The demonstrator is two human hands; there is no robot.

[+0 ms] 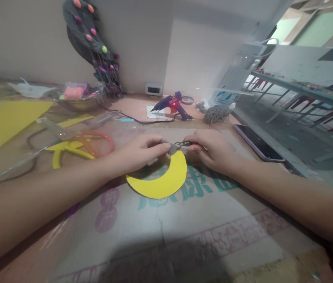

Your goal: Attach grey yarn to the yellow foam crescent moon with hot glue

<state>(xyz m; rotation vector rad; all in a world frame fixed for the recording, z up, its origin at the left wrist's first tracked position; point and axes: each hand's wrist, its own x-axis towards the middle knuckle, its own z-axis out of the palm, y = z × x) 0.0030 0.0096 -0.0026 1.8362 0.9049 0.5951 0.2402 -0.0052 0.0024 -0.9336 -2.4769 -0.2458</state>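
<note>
A yellow crescent-shaped foam piece (166, 179) lies on a printed cardboard sheet (184, 224). My left hand (141, 151) is closed, its fingers pinching the upper tip of the crescent where a small grey bit sits. My right hand (210, 149) is closed too, pinching a small dark wire-like piece (181, 144) at that same tip. The two hands nearly touch above the crescent.
Orange and yellow scissors (83, 146) and a clear ruler (56, 129) lie at left, beside a yellow sheet (4, 120). A blue glue gun (172, 104), grey yarn (216, 113) and a phone (257, 143) lie behind. A bowl (78, 96) stands at back left.
</note>
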